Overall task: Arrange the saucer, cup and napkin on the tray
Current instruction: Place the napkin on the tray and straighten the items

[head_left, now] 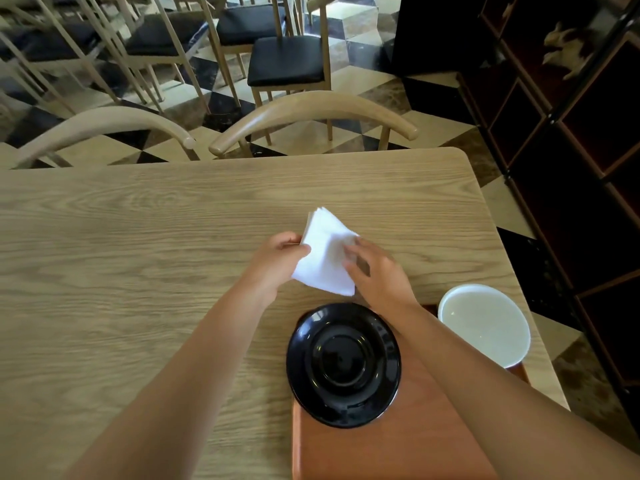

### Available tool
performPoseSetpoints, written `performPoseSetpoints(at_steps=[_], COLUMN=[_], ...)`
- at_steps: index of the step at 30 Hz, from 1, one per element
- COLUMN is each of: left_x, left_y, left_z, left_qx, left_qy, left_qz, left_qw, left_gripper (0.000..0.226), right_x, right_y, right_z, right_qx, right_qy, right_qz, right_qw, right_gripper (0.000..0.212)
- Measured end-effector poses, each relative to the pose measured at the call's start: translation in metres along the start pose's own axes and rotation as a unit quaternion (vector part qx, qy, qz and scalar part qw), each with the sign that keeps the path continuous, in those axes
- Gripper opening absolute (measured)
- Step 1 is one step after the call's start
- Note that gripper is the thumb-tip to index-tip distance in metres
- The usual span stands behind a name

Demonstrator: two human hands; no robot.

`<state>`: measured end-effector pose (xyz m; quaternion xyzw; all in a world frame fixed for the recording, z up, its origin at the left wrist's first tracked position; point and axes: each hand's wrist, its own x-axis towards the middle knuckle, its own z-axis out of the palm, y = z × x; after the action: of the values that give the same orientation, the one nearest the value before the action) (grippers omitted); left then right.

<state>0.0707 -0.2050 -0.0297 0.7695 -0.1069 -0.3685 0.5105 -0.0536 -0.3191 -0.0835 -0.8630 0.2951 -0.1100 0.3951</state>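
Both hands pinch the white napkin (327,256) above the table (138,237): left hand (277,259), right hand (377,271). Black saucer (343,365) overhangs the tray (398,445), right forearm hiding part. White cup (485,323) on far corner, base unseen.

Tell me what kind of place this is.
Probably a café or restaurant dining room: rows of matching wooden chairs with black cushions, a checkered tile floor, and a serving tray on a wooden table.

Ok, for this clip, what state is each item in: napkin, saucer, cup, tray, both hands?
napkin: folded, held above the table by both hands
saucer: empty, on the tray, overhanging its left edge
cup: upright, empty, at the tray's far right corner
tray: flat on the table
left hand: gripping napkin
right hand: gripping napkin
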Motion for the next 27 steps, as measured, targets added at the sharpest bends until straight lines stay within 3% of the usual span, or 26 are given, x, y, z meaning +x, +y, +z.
performPoseSetpoints(at_steps=[4,8,19,23,27], left_x=[-0.031,-0.067,-0.171,-0.196,-0.207], left_y=[0.015,0.018,-0.042,-0.078,-0.109], left_z=[-0.003,0.0,0.068,0.104,0.132], left_qx=[-0.105,-0.169,-0.117,-0.056,0.097], left_qy=[-0.027,-0.044,-0.014,0.038,0.027], left_qz=[0.032,0.048,0.08,0.116,0.213], left_qw=[0.994,0.984,0.99,0.991,0.972], left_gripper=[0.016,0.021,0.034,0.031,0.015], right_x=[-0.002,-0.031,-0.166,-0.21,-0.238], right_y=[-0.023,-0.037,0.001,0.039,0.076], right_z=[-0.02,-0.049,-0.115,-0.119,-0.112], right_qx=[0.212,0.309,0.292,0.232,0.154], right_qy=[0.03,0.063,0.099,0.04,0.023], right_qz=[0.054,0.077,0.081,0.077,0.102], right_qw=[0.975,0.946,0.948,0.969,0.983], right_gripper=[0.027,0.024,0.037,0.044,0.043])
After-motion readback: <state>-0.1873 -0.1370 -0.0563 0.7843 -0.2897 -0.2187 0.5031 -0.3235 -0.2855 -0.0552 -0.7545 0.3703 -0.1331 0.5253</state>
